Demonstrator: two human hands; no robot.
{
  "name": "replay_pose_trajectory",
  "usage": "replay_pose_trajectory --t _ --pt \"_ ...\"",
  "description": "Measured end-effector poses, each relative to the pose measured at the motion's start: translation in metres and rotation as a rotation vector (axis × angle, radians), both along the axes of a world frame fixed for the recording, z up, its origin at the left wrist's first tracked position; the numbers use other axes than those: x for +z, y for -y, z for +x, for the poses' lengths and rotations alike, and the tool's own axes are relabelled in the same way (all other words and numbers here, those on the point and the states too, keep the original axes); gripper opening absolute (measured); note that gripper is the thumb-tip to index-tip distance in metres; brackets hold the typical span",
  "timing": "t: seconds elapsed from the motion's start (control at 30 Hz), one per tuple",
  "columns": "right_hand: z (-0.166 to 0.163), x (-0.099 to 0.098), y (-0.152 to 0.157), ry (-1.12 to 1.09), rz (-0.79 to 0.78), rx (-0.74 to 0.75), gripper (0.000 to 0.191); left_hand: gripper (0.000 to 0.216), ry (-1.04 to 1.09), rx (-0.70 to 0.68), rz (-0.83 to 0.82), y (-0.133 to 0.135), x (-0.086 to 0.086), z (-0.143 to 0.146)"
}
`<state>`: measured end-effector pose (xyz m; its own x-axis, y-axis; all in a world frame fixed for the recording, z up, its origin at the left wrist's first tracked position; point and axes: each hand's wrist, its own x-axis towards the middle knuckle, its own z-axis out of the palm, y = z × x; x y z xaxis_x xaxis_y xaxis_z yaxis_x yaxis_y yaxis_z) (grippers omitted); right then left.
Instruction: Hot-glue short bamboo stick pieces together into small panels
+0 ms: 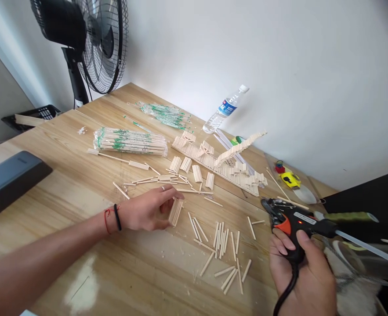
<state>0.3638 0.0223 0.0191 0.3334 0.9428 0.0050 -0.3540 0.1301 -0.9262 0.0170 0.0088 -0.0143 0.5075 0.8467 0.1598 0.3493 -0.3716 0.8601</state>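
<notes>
Left hand: left hand (149,210) lay low over the wooden table (65,175), fingers curled round a small panel of glued sticks (175,212), pinching its near edge; a black band and red cord sat on the wrist.
Right hand: right hand (301,272) was closed round the grip of a black and orange glue gun (291,219), index finger by the trigger, nozzle pointing left toward the panel, well apart from it.
Glue gun: a clear glue stick (371,249) stuck out of its back; its black cord (284,294) dropped below the hand.
Loose pieces: short cut sticks (222,245) lay scattered between the two hands.
Behind: a long stick-built strip (213,164) with a raised arm, more small panels beside it.
Far table: wrapped chopstick bundle (131,141), water bottle (225,109) lying on its side, yellow tape measure (290,179).
Corner: a standing fan (95,44).
</notes>
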Motion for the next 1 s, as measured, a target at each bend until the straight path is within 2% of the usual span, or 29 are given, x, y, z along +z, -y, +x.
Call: replay_pose_trajectory --t 0.13,0.27,0.37,0.5,0.63,0.73,0.87,1.0 --pt "-0.009 -0.004 0.006 0.085 -0.034 -0.015 0.026 0.054 0.028 0.071 0.019 0.000 -0.002 0.001" --pt "-0.023 -0.002 0.012 0.256 -0.131 -0.047 0.037 0.053 0.008 0.124 0.032 0.000 -0.003 0.001" --pt "-0.031 0.002 0.015 0.258 -0.180 0.019 0.046 0.053 -0.042 0.146 0.040 0.000 -0.002 0.001" --pt "-0.034 0.002 0.018 0.275 -0.201 0.099 0.042 0.048 -0.057 0.165 0.067 0.002 0.002 0.001" --pt "-0.029 -0.002 0.026 0.230 -0.150 0.251 0.035 0.041 0.039 0.202 -0.006 0.003 0.006 0.000" --pt "-0.029 -0.001 0.033 0.229 -0.094 0.353 0.038 0.037 0.127 0.218 -0.058 0.002 0.006 0.000" --pt "-0.032 0.000 0.035 0.303 0.008 0.393 0.042 0.037 0.207 0.213 -0.101 0.002 0.004 0.000" --pt "-0.030 -0.008 0.030 0.433 0.100 0.373 0.035 0.042 0.242 0.164 -0.098 0.000 0.003 -0.001"
